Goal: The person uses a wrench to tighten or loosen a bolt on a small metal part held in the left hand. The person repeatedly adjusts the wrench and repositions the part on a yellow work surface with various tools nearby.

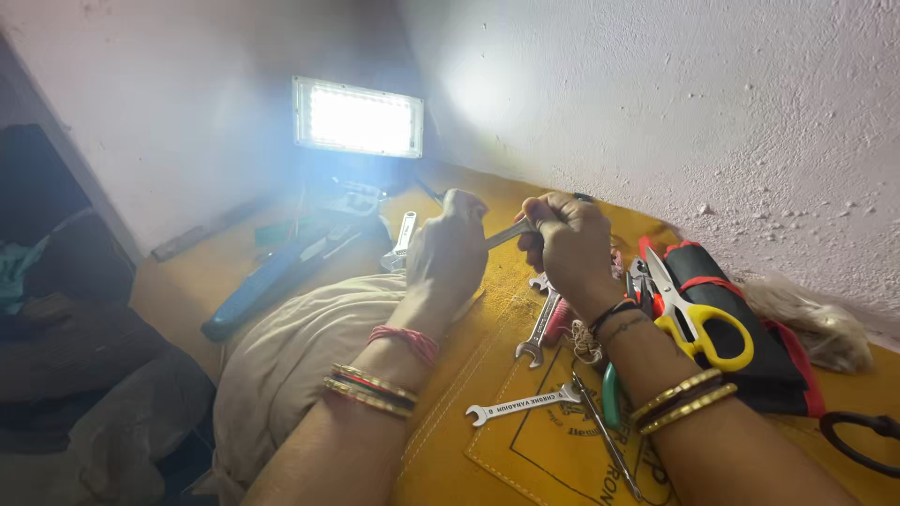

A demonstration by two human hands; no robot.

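Wrench (503,233) spans the gap between both hands, held above the yellow cloth (473,375). Left hand (448,255) and right hand (567,245) are each closed in a fist on one end, only the steel middle showing. Yellow-handled scissors (698,323) lie just right of the right wrist.

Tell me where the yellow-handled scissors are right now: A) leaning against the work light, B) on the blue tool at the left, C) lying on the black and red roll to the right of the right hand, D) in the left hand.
C: the yellow-handled scissors lie on the black and red roll, right of the right hand, which grips a metal spanner together with the left hand.
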